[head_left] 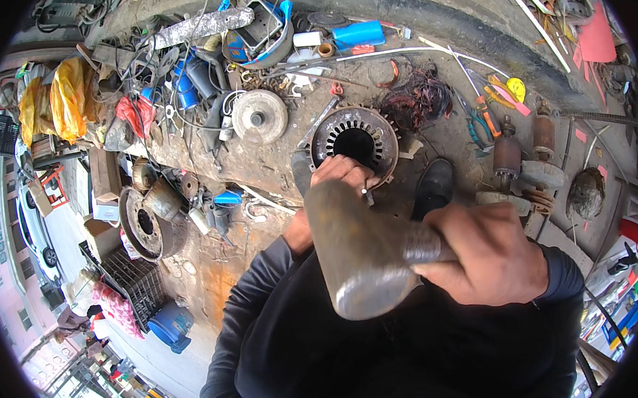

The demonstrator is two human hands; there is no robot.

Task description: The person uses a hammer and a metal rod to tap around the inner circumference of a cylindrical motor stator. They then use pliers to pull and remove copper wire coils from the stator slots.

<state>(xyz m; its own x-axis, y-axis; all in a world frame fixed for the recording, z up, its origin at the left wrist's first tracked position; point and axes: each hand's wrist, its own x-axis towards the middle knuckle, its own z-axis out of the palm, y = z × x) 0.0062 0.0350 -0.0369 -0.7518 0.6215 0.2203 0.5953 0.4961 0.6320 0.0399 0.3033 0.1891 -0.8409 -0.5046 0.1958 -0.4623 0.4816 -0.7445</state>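
My right hand (489,253) is wrapped round the short handle of a hammer (360,251). Its big worn metal head is raised close to the camera and hides part of my left forearm and the floor below. Beyond it, my left hand (341,171) is closed at the near rim of a motor stator (384,131), a round metal housing with a slotted core and a dark open bore. The light end of a thin metal rod (365,192) pokes out by my left fingers; its other end is hidden. My shoe (435,183) rests right of the stator.
Stripped wire (423,95) lies tangled behind the stator. Pliers (478,125), a yellow tape measure (516,89) and motor rotors (507,155) lie to the right. A round metal cover (259,117) and a slotted housing (143,224) are on the left. Blue containers (358,35) and scrap line the back.
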